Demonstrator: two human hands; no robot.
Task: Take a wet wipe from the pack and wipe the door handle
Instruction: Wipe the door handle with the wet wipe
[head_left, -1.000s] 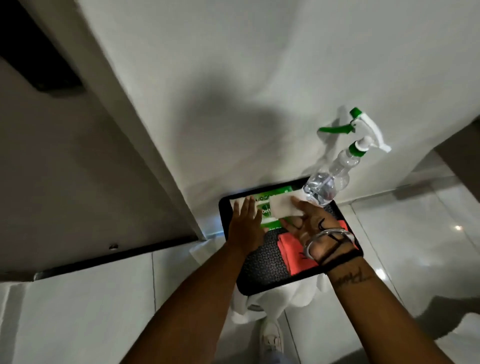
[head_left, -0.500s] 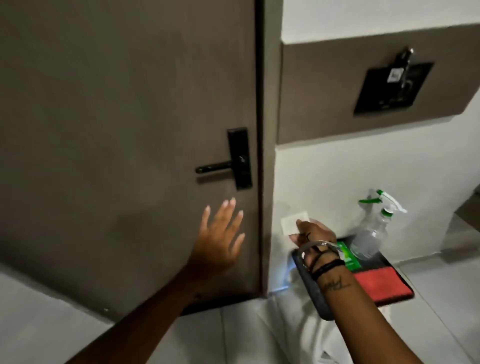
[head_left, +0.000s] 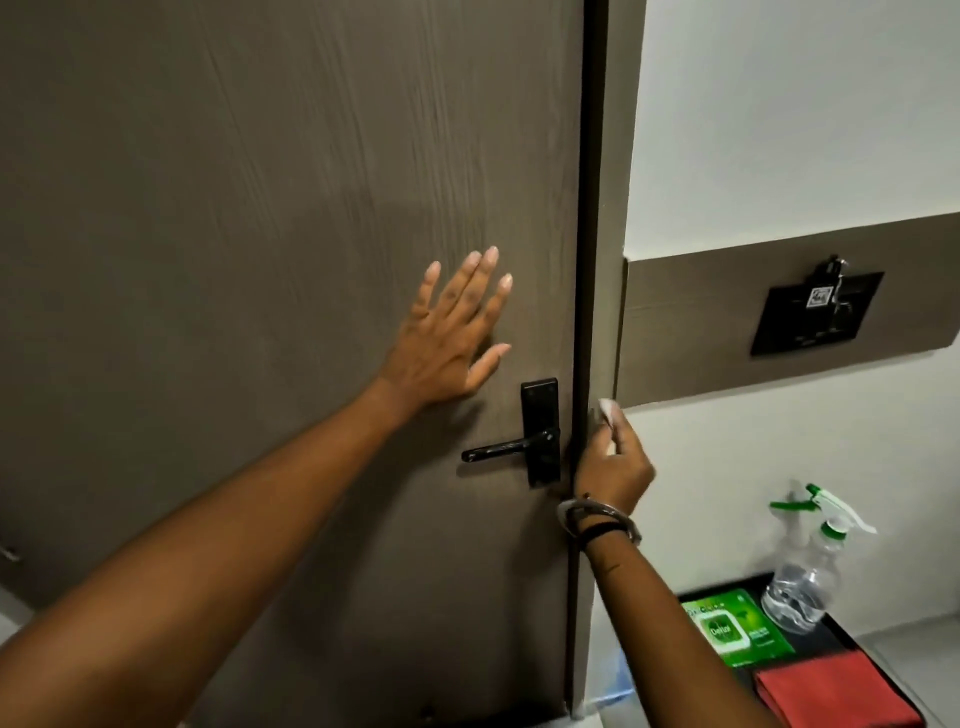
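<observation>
Door handle (head_left: 506, 448) sits center frame, black lever lying horizontal, free end pointing left, pivot on an upright black plate. Left hand (head_left: 451, 338) is flat on the door (head_left: 260, 208) up-left of it, fingers spread, holding nothing. Right hand (head_left: 613, 457) is pinched round a white wet wipe (head_left: 609, 411) just right of the plate. Green wipe pack (head_left: 736, 631) lies lower right.

Left hand (head_left: 449, 338) lies flat, fingers spread, above-left of the handle (head_left: 511, 448); right hand (head_left: 613, 460) is fisted just right of it.
</observation>
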